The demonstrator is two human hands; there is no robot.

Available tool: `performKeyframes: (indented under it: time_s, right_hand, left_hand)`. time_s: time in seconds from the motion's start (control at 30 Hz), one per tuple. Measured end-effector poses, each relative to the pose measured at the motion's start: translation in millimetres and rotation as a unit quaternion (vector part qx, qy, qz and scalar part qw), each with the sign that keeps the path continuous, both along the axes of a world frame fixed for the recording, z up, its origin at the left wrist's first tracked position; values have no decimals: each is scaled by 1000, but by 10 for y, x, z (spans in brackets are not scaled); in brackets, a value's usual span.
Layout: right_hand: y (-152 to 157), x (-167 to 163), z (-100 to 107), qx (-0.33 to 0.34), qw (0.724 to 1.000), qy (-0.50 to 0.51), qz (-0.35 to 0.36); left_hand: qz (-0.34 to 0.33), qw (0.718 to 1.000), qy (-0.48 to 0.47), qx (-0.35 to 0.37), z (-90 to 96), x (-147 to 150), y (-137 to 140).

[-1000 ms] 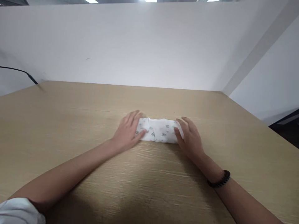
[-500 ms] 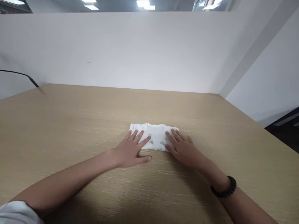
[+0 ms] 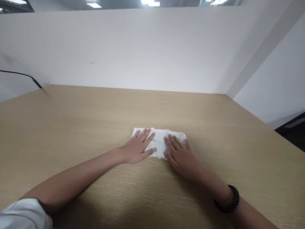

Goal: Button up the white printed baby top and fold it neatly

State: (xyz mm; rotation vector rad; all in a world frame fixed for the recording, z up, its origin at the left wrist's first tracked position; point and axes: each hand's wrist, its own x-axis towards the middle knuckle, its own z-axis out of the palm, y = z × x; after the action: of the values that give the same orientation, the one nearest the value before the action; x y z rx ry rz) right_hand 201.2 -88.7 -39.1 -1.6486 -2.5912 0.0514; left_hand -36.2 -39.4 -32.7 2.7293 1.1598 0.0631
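Observation:
A small white folded garment (image 3: 160, 136) with little green prints lies flat as a wide strip on the wooden table (image 3: 114, 108). It looks like baby clothing, with a collar-like edge at the middle. Flat on its left part rests my left hand (image 3: 137, 148), fingers spread and pointing away from me. My right hand (image 3: 182, 157) lies with outstretched fingers over the right part, thumb near the front edge. Both hands press from above and grip nothing. Parts of the cloth under the palms and fingers are hidden.
Behind the table rises a white partition (image 3: 138, 51), with another white panel (image 3: 278, 70) on the right. A black cable (image 3: 21, 74) comes down at the far left. Something black (image 3: 293, 128) stands beyond the right table edge. A black coiled band (image 3: 230, 200) circles my right wrist.
My left hand has slid slightly forward, its thumb now on the cloth. My right hand has shifted a little toward the middle, uncovering the garment's far right corner.

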Motion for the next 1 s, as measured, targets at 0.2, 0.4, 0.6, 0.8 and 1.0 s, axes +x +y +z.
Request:
performKeyframes:
  time_s: [0.2,0.4,0.6,0.8,1.0]
  right_hand:
    - [-66,-32,10,14,1000,21,12]
    - [117,159,-4,129,976,155,-82]
    - [335,509,-21,55,926,270,-257]
    - [369,507,-5,0,889,382,-253]
    - [372,503,-29,80,911,352,-201]
  left_hand:
    - [-7,1000,-15,4,27,26,-74]
    - [41,997,-71,17,54,-7,9]
    - [214,970,-106,42,194,-309,354]
    - [200,953,-214,-75,182,-454,518]
    - [199,933,-274,-126,215,-432,482]
